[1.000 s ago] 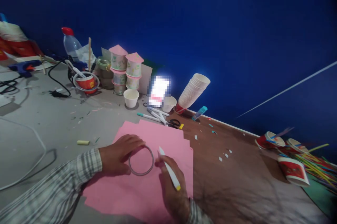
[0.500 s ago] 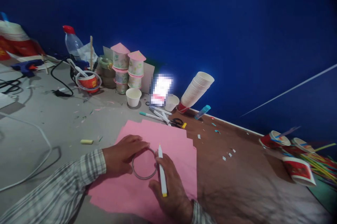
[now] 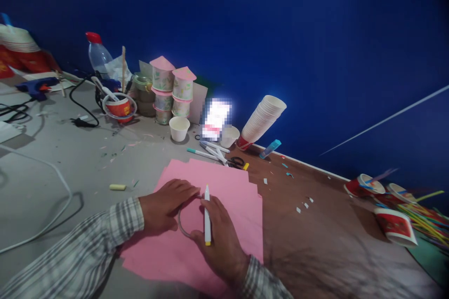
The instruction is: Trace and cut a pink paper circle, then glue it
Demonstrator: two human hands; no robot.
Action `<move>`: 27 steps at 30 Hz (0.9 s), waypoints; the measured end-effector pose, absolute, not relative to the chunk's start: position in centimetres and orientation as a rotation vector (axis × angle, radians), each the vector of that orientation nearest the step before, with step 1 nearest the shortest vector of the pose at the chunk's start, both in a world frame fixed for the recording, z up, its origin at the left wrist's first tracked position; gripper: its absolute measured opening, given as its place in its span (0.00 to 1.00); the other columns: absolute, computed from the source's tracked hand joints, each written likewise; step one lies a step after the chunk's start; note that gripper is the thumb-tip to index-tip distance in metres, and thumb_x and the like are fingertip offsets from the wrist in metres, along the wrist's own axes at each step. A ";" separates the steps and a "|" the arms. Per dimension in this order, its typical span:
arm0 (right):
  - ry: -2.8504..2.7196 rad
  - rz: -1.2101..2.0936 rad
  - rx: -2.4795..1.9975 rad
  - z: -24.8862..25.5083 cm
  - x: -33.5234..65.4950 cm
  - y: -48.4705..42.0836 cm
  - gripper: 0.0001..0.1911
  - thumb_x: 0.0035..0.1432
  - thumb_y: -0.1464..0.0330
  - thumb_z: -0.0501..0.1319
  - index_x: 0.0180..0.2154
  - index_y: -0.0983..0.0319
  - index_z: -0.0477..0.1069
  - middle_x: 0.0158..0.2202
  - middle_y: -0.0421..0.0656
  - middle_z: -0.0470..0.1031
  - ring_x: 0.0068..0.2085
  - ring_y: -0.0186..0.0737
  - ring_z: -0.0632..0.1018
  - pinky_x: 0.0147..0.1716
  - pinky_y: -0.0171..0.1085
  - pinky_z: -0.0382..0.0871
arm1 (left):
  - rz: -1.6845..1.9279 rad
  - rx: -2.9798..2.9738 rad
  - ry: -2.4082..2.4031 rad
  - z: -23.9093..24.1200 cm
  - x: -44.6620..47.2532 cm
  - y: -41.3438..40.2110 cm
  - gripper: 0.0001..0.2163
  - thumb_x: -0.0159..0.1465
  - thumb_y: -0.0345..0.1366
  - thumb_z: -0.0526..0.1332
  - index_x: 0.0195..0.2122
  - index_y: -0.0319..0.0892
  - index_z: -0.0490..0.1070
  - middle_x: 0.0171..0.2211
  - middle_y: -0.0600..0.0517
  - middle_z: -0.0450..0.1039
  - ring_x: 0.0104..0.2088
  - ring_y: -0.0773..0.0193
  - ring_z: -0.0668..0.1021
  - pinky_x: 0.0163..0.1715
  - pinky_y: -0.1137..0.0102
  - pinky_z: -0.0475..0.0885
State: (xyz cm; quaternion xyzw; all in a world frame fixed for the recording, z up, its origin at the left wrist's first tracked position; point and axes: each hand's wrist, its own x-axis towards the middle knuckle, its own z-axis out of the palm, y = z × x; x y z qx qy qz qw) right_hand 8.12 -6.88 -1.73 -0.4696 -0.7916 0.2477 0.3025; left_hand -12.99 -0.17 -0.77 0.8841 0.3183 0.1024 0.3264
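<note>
Craft workspace at a tabletop (image 3: 84, 163). Its character is shown by the supplies — pink paper sheets (image 3: 231, 186), scissors (image 3: 230, 164), a glue gun (image 3: 35, 85), stacked paper cups (image 3: 261, 121) and paper scraps (image 3: 306, 206).

Left hand (image 3: 168, 207) lies on layered pink sheets (image 3: 224, 175), fingers (image 3: 187, 190) at a grey ring (image 3: 180, 223). Right hand (image 3: 224, 238) grips a white marker (image 3: 207, 215), partly hiding the ring. Beyond: scissors (image 3: 236, 162); one white cup (image 3: 179, 130) upright on the worktop (image 3: 115, 158).
</note>
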 end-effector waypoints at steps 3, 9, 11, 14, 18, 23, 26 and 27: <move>-2.136 0.639 -1.225 -1.4 8.3 -6.9 0.38 0.45 0.62 0.65 0.55 0.47 0.51 0.50 0.43 0.69 0.56 0.57 0.64 0.54 0.54 0.61 | 0.315 2.311 0.771 -1.0 -13.4 0.2 0.39 0.47 0.34 0.65 0.57 0.52 0.44 0.57 0.47 0.58 0.55 0.49 0.60 0.56 0.50 0.52; -2.176 0.639 -1.228 -1.4 8.6 -6.9 0.41 0.42 0.57 0.66 0.56 0.48 0.50 0.50 0.44 0.70 0.56 0.59 0.64 0.54 0.54 0.62 | 0.364 2.295 0.759 -1.8 -14.0 0.4 0.39 0.47 0.28 0.63 0.57 0.53 0.45 0.59 0.50 0.57 0.57 0.53 0.58 0.57 0.54 0.50; -2.170 0.650 -1.234 -1.4 8.6 -6.9 0.41 0.41 0.57 0.66 0.56 0.47 0.50 0.50 0.44 0.70 0.56 0.60 0.64 0.53 0.54 0.63 | 0.363 2.280 0.774 -2.0 -14.1 0.3 0.38 0.47 0.28 0.62 0.57 0.53 0.46 0.59 0.50 0.57 0.57 0.53 0.58 0.58 0.54 0.50; -2.157 0.647 -1.220 -1.3 8.7 -7.0 0.42 0.41 0.58 0.67 0.56 0.45 0.49 0.50 0.43 0.70 0.56 0.60 0.64 0.53 0.54 0.63 | 0.352 2.251 0.787 -2.3 -14.3 0.5 0.37 0.48 0.29 0.62 0.57 0.52 0.47 0.60 0.50 0.57 0.58 0.52 0.57 0.58 0.52 0.50; -2.162 0.658 -1.192 -1.4 8.8 -7.1 0.43 0.41 0.58 0.67 0.56 0.44 0.48 0.52 0.43 0.69 0.56 0.59 0.64 0.54 0.55 0.62 | 0.323 2.226 0.758 -2.5 -14.6 0.7 0.37 0.49 0.31 0.62 0.58 0.53 0.45 0.60 0.50 0.56 0.58 0.51 0.56 0.58 0.51 0.49; -2.179 0.678 -1.193 -1.6 9.1 -7.2 0.41 0.41 0.58 0.66 0.56 0.46 0.50 0.53 0.44 0.68 0.57 0.59 0.63 0.54 0.56 0.62 | 0.309 2.246 0.783 -2.4 -14.4 0.7 0.38 0.48 0.29 0.62 0.58 0.51 0.46 0.61 0.49 0.55 0.58 0.52 0.56 0.59 0.53 0.48; -2.182 0.696 -1.205 -1.7 9.2 -7.2 0.41 0.41 0.58 0.66 0.56 0.47 0.51 0.53 0.44 0.68 0.57 0.58 0.63 0.54 0.55 0.62 | 0.312 2.252 0.803 -2.2 -14.3 0.6 0.38 0.47 0.29 0.63 0.57 0.50 0.47 0.60 0.49 0.56 0.58 0.52 0.57 0.59 0.54 0.50; -2.180 0.701 -1.205 -1.7 9.2 -7.2 0.40 0.41 0.58 0.67 0.55 0.47 0.52 0.53 0.44 0.68 0.57 0.58 0.63 0.54 0.55 0.61 | 0.316 2.254 0.809 -2.1 -14.2 0.5 0.37 0.47 0.29 0.63 0.57 0.50 0.47 0.60 0.49 0.57 0.58 0.52 0.57 0.58 0.54 0.50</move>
